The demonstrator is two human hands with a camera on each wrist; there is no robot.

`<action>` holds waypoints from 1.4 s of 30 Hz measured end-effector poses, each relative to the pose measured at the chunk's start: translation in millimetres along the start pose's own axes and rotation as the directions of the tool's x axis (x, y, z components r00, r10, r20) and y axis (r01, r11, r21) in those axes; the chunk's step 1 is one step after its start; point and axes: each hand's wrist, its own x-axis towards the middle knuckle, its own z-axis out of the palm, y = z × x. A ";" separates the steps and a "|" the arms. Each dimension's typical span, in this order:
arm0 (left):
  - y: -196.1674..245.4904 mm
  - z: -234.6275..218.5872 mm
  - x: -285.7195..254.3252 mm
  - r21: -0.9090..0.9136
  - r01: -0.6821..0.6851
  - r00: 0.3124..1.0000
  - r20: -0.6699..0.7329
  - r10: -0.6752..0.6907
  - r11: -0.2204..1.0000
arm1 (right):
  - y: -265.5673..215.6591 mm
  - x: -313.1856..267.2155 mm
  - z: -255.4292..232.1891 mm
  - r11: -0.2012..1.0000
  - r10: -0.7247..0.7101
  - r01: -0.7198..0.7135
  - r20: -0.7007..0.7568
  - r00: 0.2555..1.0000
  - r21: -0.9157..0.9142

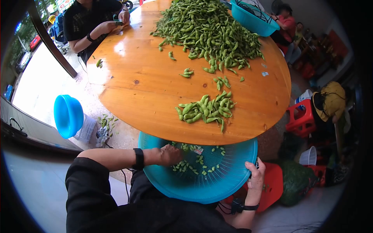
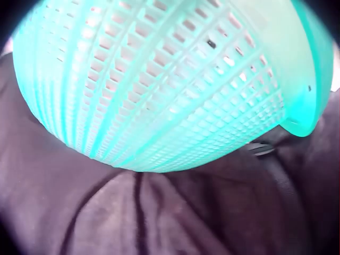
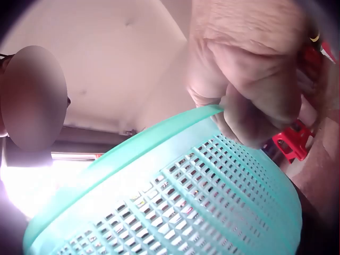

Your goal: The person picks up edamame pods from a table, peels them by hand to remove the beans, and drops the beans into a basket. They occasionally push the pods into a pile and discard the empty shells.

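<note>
A blue-green plastic basket (image 1: 229, 171) with slotted walls sits tilted in the person's lap, under the table's near edge. Shelled green beans (image 1: 210, 169) lie scattered on its bottom, with a small white label (image 1: 199, 150) among them. My left hand (image 1: 169, 155) reaches inside over the left part of the basket, back up, beside the beans; its fingertips are hidden, and I cannot tell whether it holds any. With my right hand (image 1: 256, 174) I grip the basket's right rim, fingers curled over it in the right wrist view (image 3: 249, 79). The left wrist view shows the basket's slotted outside (image 2: 159, 79).
On the wooden table (image 1: 147, 97) lie a small pile of bean pods (image 1: 208, 108) and a large heap (image 1: 213, 31). A teal basin (image 1: 254, 19) stands behind. Another person (image 1: 91, 27) sits at the far left. Blue basins (image 1: 68, 116) and red stools (image 1: 301, 118) stand around.
</note>
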 end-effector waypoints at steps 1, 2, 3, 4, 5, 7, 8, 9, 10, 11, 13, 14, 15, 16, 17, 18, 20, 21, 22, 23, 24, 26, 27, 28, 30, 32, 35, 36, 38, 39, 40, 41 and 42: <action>-4.0 1.2 -3.9 -0.011 -0.067 0.986 -0.153 0.064 0.998 | -7.8 -0.4 2.7 1.000 -0.007 0.006 -0.011 1.000 -0.005; -7.1 1.0 -5.7 -0.012 -0.134 0.945 -0.304 0.124 0.991 | -11.1 2.8 -4.0 0.999 0.013 -0.012 0.014 1.000 -0.034; -11.5 2.0 -1.9 -0.013 -0.139 0.943 -0.306 0.129 0.990 | -15.3 6.4 -12.6 0.998 0.032 -0.030 0.037 0.999 -0.063; -17.5 1.2 3.5 0.101 -0.203 0.883 -0.410 0.227 0.974 | -18.6 9.8 -16.8 0.997 0.029 -0.027 0.034 0.999 -0.066; -21.5 0.3 7.9 0.222 -0.248 0.804 -0.496 0.328 0.943 | -22.7 13.1 -19.4 0.997 0.041 -0.038 0.048 0.998 -0.062; -17.0 -17.3 7.1 0.231 -0.262 0.827 -0.447 0.341 0.937 | -29.0 15.6 -20.3 0.998 0.042 -0.038 0.065 0.997 -0.058; -15.2 -25.4 6.0 0.235 -0.275 0.850 -0.394 0.350 0.932 | -33.4 16.0 -20.1 0.994 0.063 -0.055 0.081 0.995 -0.090; -14.4 -23.3 8.5 0.241 -0.272 0.848 -0.398 0.351 0.932 | -37.6 16.4 -20.4 0.990 0.083 -0.071 0.096 0.992 -0.122; -10.7 -17.4 11.8 0.116 -0.309 0.904 -0.272 0.330 0.944 | -40.6 16.1 -19.3 0.990 0.075 -0.063 0.096 0.993 -0.123; -6.5 -12.2 14.6 -0.016 -0.324 0.938 -0.135 0.319 0.946 | -42.1 15.2 -16.7 0.987 0.088 -0.074 0.097 0.991 -0.140; -2.5 -7.0 17.1 -0.088 -0.333 0.937 -0.142 0.319 0.939 | -45.3 13.8 -15.2 0.985 0.096 -0.079 0.106 0.990 -0.156; -2.4 -5.2 16.2 -0.163 -0.332 0.939 -0.152 0.309 0.929 | -46.3 13.4 -14.7 0.980 0.092 -0.076 0.082 0.992 -0.184; -3.7 1.0 19.4 -0.157 -0.300 0.948 -0.158 0.276 0.941 | -44.8 16.7 -10.4 0.976 0.083 -0.066 0.075 0.994 -0.209; -4.9 11.1 27.0 -0.135 -0.330 0.932 -0.206 0.299 0.934 | -38.1 21.8 -15.2 0.978 0.059 -0.041 0.082 0.995 -0.205; -5.3 20.1 31.3 -0.114 -0.353 0.914 -0.253 0.316 0.929 | -39.8 21.8 -14.4 0.975 0.061 -0.040 0.094 0.994 -0.218; -4.2 25.5 32.5 -0.128 -0.380 0.892 -0.312 0.326 0.916 | -36.3 24.7 -16.8 0.975 0.052 -0.032 0.086 0.995 -0.221; -0.1 27.7 36.2 -0.133 -0.407 0.871 -0.356 0.340 0.904 | -36.6 25.4 -18.8 0.965 0.047 -0.022 0.091 0.995 -0.263; 2.6 25.3 35.9 -0.129 -0.409 0.875 -0.338 0.348 0.904 | -33.6 27.2 -16.9 0.965 0.038 -0.006 0.121 0.992 -0.260; 5.9 22.7 34.5 -0.127 -0.390 0.881 -0.341 0.329 0.912 | -32.4 26.0 -16.1 0.967 0.003 0.020 0.091 0.996 -0.253; 9.6 20.2 33.9 -0.173 -0.415 0.879 -0.330 0.345 0.893 | -30.5 25.2 -16.8 0.968 -0.031 0.044 0.056 0.998 -0.247; 12.6 18.4 32.8 -0.219 -0.441 0.875 -0.319 0.363 0.870 | -25.5 25.2 -19.5 0.968 -0.035 0.051 0.068 0.997 -0.244; 15.3 17.1 28.5 -0.190 -0.415 0.888 -0.299 0.350 0.890 | -18.3 27.2 -21.0 0.980 -0.070 0.079 0.056 0.996 -0.181; 16.1 18.4 27.9 -0.163 -0.401 0.896 -0.276 0.348 0.902 | -22.4 25.5 -18.1 0.981 -0.074 0.085 0.067 0.995 -0.176; 16.6 19.3 27.7 -0.159 -0.390 0.900 -0.276 0.339 0.907 | -28.2 20.6 -15.6 0.981 -0.034 0.049 0.081 0.996 -0.188; 20.0 23.7 29.7 -0.134 -0.398 0.901 -0.240 0.360 0.908 | -29.7 20.6 -14.0 0.977 -0.005 0.025 0.097 0.995 -0.213; 20.0 32.2 31.0 -0.143 -0.435 0.871 -0.319 0.374 0.889 | -30.7 19.6 -16.9 0.974 0.003 0.020 0.101 0.995 -0.224; 18.2 29.5 27.0 -0.133 -0.446 0.846 -0.386 0.368 0.885 | -9.5 33.9 -48.0 0.963 0.024 0.015 0.141 0.990 -0.268; 17.6 23.1 21.7 -0.117 -0.422 0.856 -0.378 0.352 0.899 | -6.7 36.0 -51.0 0.953 0.036 0.019 0.175 0.984 -0.303; 12.5 9.6 9.3 -0.152 -0.404 0.882 -0.326 0.340 0.902 | -0.1 39.8 -54.5 0.959 0.029 0.019 0.164 0.986 -0.282; 9.6 -2.1 -1.0 -0.190 -0.391 0.902 -0.273 0.334 0.901 | -2.4 36.3 -47.7 0.964 0.026 0.014 0.146 0.989 -0.265; 4.4 -11.9 -14.4 -0.188 -0.388 0.903 -0.273 0.332 0.902 | -4.1 31.7 -38.6 0.964 0.025 0.016 0.148 0.989 -0.264; -0.4 -21.7 -33.0 -0.178 -0.392 0.913 -0.198 0.357 0.902 | -14.6 22.6 -17.6 0.968 0.074 -0.034 0.154 0.985 -0.250; -1.4 -21.4 -45.4 -0.172 -0.400 0.915 -0.122 0.384 0.900 | -25.5 18.6 -2.4 0.967 0.128 -0.087 0.157 0.979 -0.240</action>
